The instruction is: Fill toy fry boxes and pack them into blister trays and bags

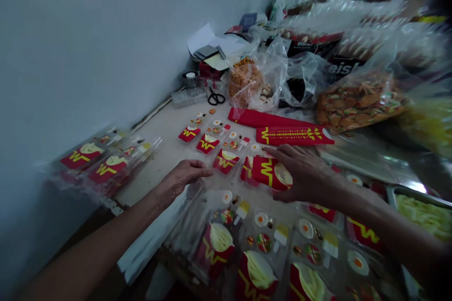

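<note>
My right hand [305, 174] spans a red toy fries carton [265, 171] with a yellow zigzag, fingers above it and thumb below. Its pale rounded end shows by the palm. My left hand [187, 176] is closed, thumb and fingertips together, beside the clear plastic; whatever it pinches is too small to tell. Between and beyond the hands lies a row of small sets: a fries carton [226, 161] with toy eggs, burgers and an ice lolly. Nearer me are filled clear bags, one with a toy fries carton [256, 273] and a toy fried egg [261, 219].
Stacked packed bags [108, 167] lie at the left table edge. Flat red cartons [294, 135] rest behind my right hand. Black scissors [216, 98], a bag of orange pieces [244, 80] and a bag of brown pieces [360, 101] stand behind. A metal tray [391, 193] is at right.
</note>
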